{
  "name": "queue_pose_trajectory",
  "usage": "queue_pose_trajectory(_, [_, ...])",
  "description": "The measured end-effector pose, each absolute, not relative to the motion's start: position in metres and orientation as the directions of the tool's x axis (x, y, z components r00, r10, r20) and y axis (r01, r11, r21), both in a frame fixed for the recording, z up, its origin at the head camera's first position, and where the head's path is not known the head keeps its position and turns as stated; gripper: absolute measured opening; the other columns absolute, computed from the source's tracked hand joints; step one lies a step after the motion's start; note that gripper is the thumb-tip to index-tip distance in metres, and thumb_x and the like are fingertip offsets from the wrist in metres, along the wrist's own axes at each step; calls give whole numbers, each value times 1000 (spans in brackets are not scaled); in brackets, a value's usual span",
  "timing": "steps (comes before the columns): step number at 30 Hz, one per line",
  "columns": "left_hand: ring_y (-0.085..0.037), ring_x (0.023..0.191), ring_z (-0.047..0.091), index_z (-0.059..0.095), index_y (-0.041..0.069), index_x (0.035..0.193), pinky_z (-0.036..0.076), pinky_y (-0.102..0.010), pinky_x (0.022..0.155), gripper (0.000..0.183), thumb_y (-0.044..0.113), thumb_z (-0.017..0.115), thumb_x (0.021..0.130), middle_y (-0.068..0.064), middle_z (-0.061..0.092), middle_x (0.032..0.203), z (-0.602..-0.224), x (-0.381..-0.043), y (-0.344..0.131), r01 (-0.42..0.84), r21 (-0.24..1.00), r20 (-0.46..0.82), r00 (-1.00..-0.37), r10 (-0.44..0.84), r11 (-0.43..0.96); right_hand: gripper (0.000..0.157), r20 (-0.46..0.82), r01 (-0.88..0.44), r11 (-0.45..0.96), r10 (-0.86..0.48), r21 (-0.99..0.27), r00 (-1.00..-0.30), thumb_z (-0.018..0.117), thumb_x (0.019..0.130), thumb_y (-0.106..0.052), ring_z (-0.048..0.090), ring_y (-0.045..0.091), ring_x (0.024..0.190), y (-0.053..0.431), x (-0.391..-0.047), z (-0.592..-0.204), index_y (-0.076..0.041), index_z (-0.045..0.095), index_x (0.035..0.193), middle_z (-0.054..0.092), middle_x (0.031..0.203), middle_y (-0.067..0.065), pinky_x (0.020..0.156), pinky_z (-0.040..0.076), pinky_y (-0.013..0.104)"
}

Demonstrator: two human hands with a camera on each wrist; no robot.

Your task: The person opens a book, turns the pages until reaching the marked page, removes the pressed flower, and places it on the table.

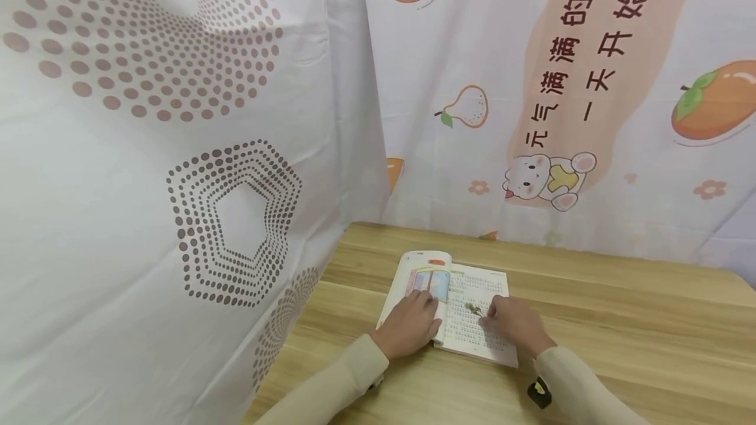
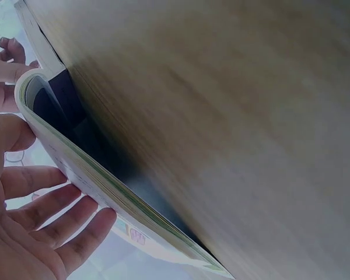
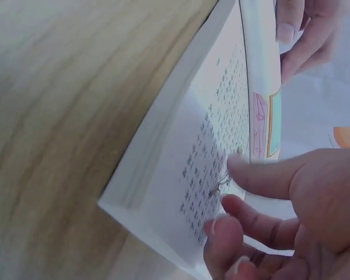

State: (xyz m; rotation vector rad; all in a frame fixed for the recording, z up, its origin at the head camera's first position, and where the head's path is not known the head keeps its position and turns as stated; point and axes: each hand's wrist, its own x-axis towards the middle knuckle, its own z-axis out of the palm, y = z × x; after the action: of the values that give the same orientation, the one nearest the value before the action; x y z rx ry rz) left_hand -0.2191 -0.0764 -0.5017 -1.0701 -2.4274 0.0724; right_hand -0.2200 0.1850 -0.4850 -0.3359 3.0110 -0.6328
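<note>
An open book (image 1: 475, 340) lies on the table, its left-hand pages bowed up toward the fold. My left hand (image 1: 409, 323) rests on the left page, below a coloured picture; in the left wrist view its fingers (image 2: 76, 204) lie spread and fairly straight against the paper. Over the printed right page, my right hand (image 1: 518, 323) has thumb and forefinger at the thin stem of a small dried flower sprig (image 1: 472, 308). The sprig's greenish-yellow head points left, toward the fold. From the right wrist, the stem (image 3: 220, 184) shows beside the thumb tip, close over the text.
The wood-grain table (image 1: 620, 320) extends to the right of the book. A white curtain with brown dots (image 1: 236, 222) hangs on the left, and a fruit-print curtain (image 1: 472, 169) hangs along the back edge. A dark wrist device (image 1: 539, 393) sits at the right sleeve.
</note>
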Motion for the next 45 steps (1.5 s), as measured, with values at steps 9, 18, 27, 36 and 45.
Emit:
queue_pose_trajectory(9, [-20, 94, 62, 74, 2, 117, 54, -26, 80, 33, 29, 63, 101, -10, 68, 110, -503, -217, -76, 676, -245, 421, -571, 704, 695, 20, -50, -142, 893, -180, -427, -982, 80, 89, -23, 46, 13, 57, 186, -213, -485, -9, 76, 75, 61, 66, -3, 50, 36, 29])
queue_pose_trajectory(18, [-19, 92, 62, 74, 3, 117, 54, -25, 77, 34, 31, 60, 102, -9, 68, 108, -505, -221, -77, 670, -279, 407, -566, 716, 688, 15, -52, -131, 886, -171, -445, -984, 80, 89, -19, 57, 16, 68, 188, -216, -485, -7, 73, 84, 67, 79, 0, 60, 50, 37])
queue_pose_trajectory(27, [-19, 91, 61, 73, 4, 118, 53, -27, 77, 35, 32, 59, 103, -8, 67, 109, -508, -222, -77, 660, -287, 409, -571, 712, 694, 11, -7, -168, 858, -196, -485, -981, 77, 91, -12, 57, 15, 68, 188, -215, -489, -6, 72, 83, 66, 77, 0, 62, 51, 35])
queue_pose_trajectory(36, [-19, 89, 61, 74, 3, 116, 54, -26, 73, 33, 30, 62, 101, -9, 67, 106, -504, -219, -75, 667, -270, 423, -566, 708, 695, 12, 44, -194, 824, -202, -532, -978, 75, 91, -10, 55, 14, 68, 189, -214, -492, -8, 68, 82, 63, 77, -1, 62, 49, 34])
queue_pose_trajectory(45, [-19, 89, 60, 73, 2, 118, 53, -26, 72, 35, 30, 60, 102, -9, 67, 108, -504, -220, -75, 662, -266, 410, -581, 704, 701, 5, 128, -249, 786, -215, -567, -968, 79, 86, -2, 65, 16, 78, 194, -214, -487, -4, 75, 88, 71, 83, 1, 71, 55, 39])
